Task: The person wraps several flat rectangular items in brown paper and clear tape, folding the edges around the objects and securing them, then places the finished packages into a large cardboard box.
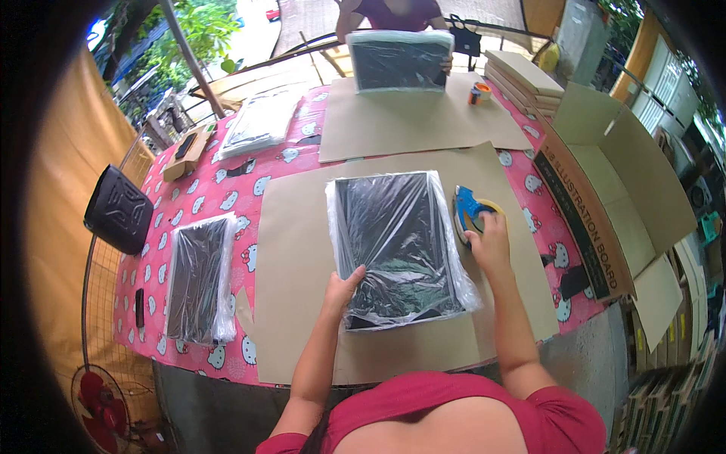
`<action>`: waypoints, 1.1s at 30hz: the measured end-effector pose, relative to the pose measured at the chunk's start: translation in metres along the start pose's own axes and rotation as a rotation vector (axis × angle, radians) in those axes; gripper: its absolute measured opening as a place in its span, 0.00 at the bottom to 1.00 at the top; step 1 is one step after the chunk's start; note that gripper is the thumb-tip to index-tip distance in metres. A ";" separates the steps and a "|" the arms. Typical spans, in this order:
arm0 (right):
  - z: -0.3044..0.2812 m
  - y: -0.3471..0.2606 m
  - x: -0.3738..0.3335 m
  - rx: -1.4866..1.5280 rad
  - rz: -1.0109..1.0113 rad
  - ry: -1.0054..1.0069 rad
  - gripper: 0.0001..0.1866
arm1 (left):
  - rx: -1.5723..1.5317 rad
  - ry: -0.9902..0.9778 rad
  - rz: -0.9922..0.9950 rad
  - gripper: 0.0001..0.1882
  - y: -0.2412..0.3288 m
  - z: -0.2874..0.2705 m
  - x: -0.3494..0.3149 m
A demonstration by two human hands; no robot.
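- On the brown cardboard sheet (pixel 295 318) covering the desk (pixel 219 189), a plastic-wrapped dark stack (pixel 397 246) lies flat.
- Left hand (pixel 344 287) presses the stack's near-left corner, fingers spread flat, apparently steadying it.
- Right hand (pixel 490 242) closes its fingers on the blue tape dispenser (pixel 470 212) just beside the stack.

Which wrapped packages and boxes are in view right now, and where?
Wrapped black pack: centre, on brown sheet, left hand touching.
Second wrapped pack: left, on pink cloth.
Third pack: far end, upright, another person's.
Open cardboard box: right, brown, dark printed side.
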State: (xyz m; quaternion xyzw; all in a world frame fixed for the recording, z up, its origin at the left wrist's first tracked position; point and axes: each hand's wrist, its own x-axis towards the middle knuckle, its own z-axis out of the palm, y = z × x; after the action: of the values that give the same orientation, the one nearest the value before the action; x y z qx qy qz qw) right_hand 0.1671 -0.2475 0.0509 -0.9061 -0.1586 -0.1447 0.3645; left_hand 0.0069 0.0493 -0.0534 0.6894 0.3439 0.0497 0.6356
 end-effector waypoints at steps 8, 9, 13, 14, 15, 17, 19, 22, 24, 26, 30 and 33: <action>0.037 0.070 -0.002 -0.471 -0.068 -0.072 0.34 | -0.078 -0.101 0.025 0.33 0.043 0.010 -0.042; 0.035 0.074 -0.007 -0.459 -0.056 -0.012 0.34 | -0.062 -0.079 0.031 0.32 0.032 0.007 -0.038; -0.020 0.092 -0.019 -0.525 0.086 0.086 0.34 | -0.038 -0.002 0.069 0.30 -0.001 -0.009 -0.033; -0.043 0.122 -0.023 -0.533 0.141 0.105 0.34 | -0.045 -0.011 0.086 0.30 0.003 -0.003 -0.035; -0.068 0.156 -0.030 -0.544 0.198 0.123 0.35 | -0.028 -0.034 0.074 0.30 0.016 0.007 -0.041; -0.110 0.192 -0.045 -0.661 0.331 0.167 0.35 | 0.009 -0.051 0.047 0.31 0.049 0.015 -0.058; -0.130 0.176 -0.057 -0.709 0.407 0.110 0.35 | 0.015 -0.044 0.050 0.32 0.024 0.000 -0.042; -0.146 0.186 -0.075 -0.768 0.458 -0.048 0.35 | 0.027 -0.038 0.047 0.33 -0.006 -0.002 -0.020; -0.148 0.193 -0.084 -0.752 0.426 -0.040 0.35 | 0.068 -0.010 0.036 0.34 -0.004 -0.005 -0.018; -0.146 0.197 -0.092 -0.767 0.383 -0.018 0.34 | 0.126 0.039 0.012 0.35 0.000 -0.002 -0.017; -0.139 0.195 -0.081 -0.654 0.383 0.095 0.32 | 0.205 -0.058 -0.096 0.44 0.025 0.000 -0.025; -0.127 0.144 -0.064 -0.531 0.334 0.004 0.30 | 0.203 0.120 -0.109 0.47 0.049 -0.008 -0.057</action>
State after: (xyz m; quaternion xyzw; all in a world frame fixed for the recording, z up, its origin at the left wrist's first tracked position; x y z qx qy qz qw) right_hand 0.1472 -0.4474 0.0261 -0.9829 0.0365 -0.1210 0.1342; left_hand -0.0202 0.0274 0.0137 0.7264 0.4213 0.0212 0.5427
